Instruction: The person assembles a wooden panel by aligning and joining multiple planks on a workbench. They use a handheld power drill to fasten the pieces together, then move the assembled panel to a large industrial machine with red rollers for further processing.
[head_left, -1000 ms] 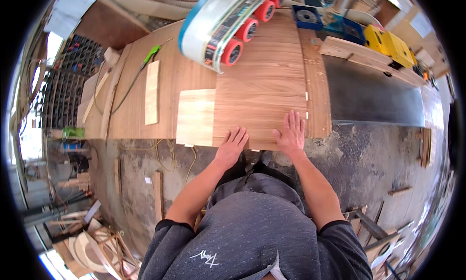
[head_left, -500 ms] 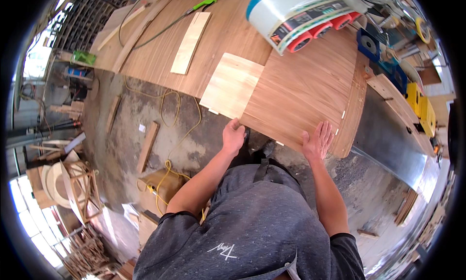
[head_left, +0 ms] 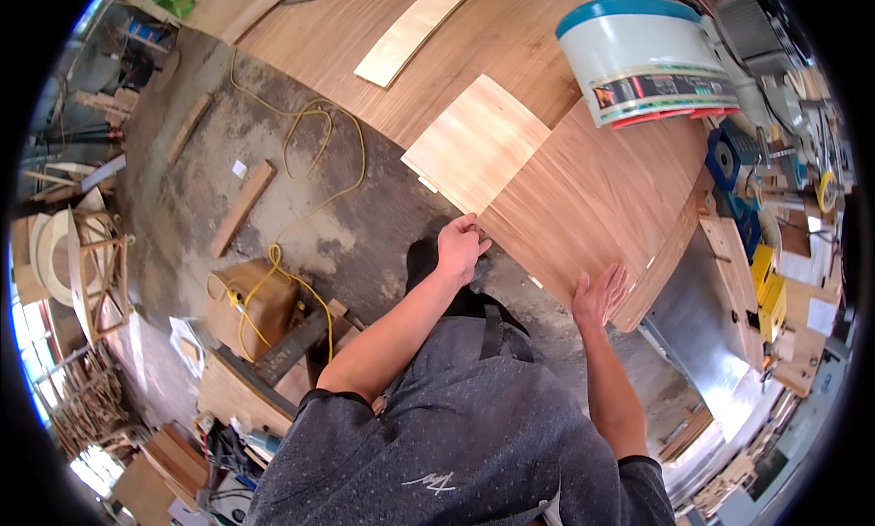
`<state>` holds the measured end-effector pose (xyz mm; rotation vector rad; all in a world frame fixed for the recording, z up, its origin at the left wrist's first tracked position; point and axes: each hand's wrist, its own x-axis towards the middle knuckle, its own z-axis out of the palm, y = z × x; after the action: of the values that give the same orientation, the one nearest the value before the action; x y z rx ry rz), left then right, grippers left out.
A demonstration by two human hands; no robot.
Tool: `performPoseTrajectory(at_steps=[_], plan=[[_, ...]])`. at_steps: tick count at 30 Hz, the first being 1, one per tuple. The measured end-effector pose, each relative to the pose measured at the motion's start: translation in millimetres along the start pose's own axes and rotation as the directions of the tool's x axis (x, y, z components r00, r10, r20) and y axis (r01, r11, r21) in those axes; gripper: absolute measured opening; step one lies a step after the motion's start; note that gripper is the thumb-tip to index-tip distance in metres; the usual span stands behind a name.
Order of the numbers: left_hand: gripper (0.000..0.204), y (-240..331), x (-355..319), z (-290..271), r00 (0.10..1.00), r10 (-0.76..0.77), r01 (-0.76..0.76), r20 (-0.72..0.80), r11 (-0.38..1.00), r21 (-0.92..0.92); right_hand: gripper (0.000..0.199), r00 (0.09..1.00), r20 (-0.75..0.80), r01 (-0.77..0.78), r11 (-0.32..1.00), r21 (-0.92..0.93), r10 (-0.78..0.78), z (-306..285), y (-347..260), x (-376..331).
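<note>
A large brown wood-grain panel (head_left: 583,189) lies on a bench in front of me, with a pale square board (head_left: 478,143) against its left side. My left hand (head_left: 463,248) is at the panel's near left corner, by the seam with the pale board; its fingers are curled and closed at the edge, partly hidden by the hand itself. Near the panel's right front corner, my right hand (head_left: 600,296) lies flat with fingers stretched out and thumb apart. Small pale pieces, such as the light tab (head_left: 536,282), stick out along the front edge.
A narrow pale plank (head_left: 415,32) lies farther left on the bench top (head_left: 346,56). A white bucket-shaped machine part (head_left: 652,56) overhangs the far right. Yellow cord (head_left: 362,166) and a wood offcut (head_left: 244,209) lie on the floor. A metal surface (head_left: 693,316) stands at right.
My view has shifted and turned, so the panel and boards appear farther right and more slanted. Both hands keep about the same places along the panel's front edge.
</note>
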<state>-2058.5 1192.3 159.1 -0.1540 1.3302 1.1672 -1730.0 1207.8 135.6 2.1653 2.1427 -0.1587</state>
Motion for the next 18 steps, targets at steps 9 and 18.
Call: performPoseTrajectory(at_steps=[9, 18], plan=[[0.04, -9, 3, -14, 0.998, -0.044, 0.054, 0.04, 0.957, -0.284, 0.083, 0.998, 0.043, 0.049, 0.998, -0.044, -0.047, 6, 13, 2], [0.037, -13, 6, -30, 0.974, -0.16, 0.203, 0.158, 0.928, -0.312, 0.076, 0.986, 0.078, 0.153, 0.985, -0.082, -0.146, 2, 23, 2]])
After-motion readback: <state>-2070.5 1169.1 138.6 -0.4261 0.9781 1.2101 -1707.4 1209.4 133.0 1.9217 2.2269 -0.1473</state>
